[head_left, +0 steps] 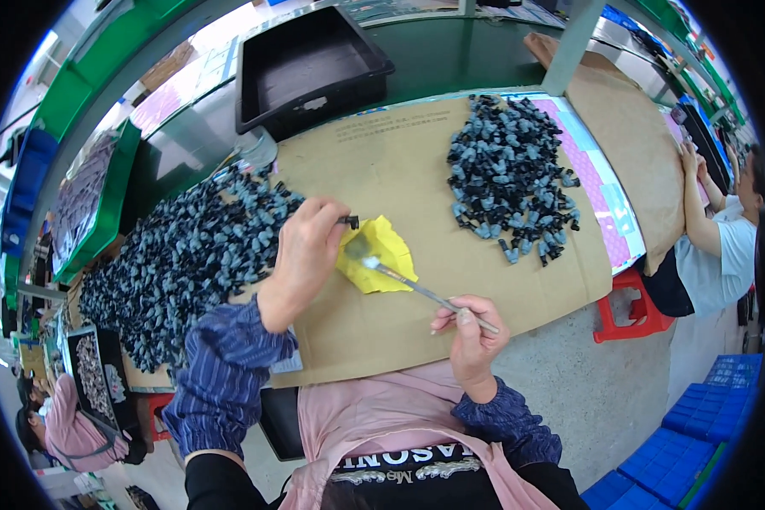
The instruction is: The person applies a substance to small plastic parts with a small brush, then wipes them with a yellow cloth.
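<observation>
My left hand (pixel 307 246) pinches a small black part (pixel 349 223) between finger and thumb, just above a crumpled yellow sheet (pixel 381 255) lying on the cardboard-covered table (pixel 382 161). My right hand (pixel 472 336) grips a thin metal-handled brush (pixel 425 291) near its rear end; the brush tip rests on the yellow sheet beside a grey smear. A large heap of small blue-grey and black parts (pixel 174 263) lies left of my left hand. A second, smaller heap of the same parts (pixel 510 174) lies at the right of the cardboard.
An empty black tray (pixel 310 72) stands at the back of the table. Green bins (pixel 93 204) line the left. Another person (pixel 722 246) sits at the right by a red stool (pixel 633 310); another sits lower left. Blue crates (pixel 697 442) are stacked on the floor.
</observation>
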{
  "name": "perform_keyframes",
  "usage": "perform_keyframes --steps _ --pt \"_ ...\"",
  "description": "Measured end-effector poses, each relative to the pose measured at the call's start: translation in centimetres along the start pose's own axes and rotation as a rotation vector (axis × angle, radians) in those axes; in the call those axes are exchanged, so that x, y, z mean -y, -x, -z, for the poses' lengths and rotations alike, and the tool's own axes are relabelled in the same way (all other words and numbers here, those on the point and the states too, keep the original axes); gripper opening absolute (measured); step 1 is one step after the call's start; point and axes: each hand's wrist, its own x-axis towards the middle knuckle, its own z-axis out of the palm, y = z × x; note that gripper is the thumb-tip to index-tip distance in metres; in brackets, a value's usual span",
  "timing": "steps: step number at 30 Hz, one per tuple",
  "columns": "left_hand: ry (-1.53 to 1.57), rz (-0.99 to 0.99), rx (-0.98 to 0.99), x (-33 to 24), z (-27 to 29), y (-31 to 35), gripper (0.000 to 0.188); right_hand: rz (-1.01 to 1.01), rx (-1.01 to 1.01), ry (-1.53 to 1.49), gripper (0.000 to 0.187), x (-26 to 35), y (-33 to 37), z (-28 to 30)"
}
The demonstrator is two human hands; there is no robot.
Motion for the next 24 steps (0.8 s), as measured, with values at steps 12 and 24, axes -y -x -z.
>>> perform_keyframes --steps 12,24 --pt "-0.103 0.014 -0.141 -1.2 1.6 7.4 0.025 0.469 0.417 0.493 0.024 1.7 -1.8 -5.7" --pt "0.864 0.688 -0.398 0.9 0.7 9.0 0.013 0.557 0.482 0.592 0.026 0.9 0.7 -5.1"
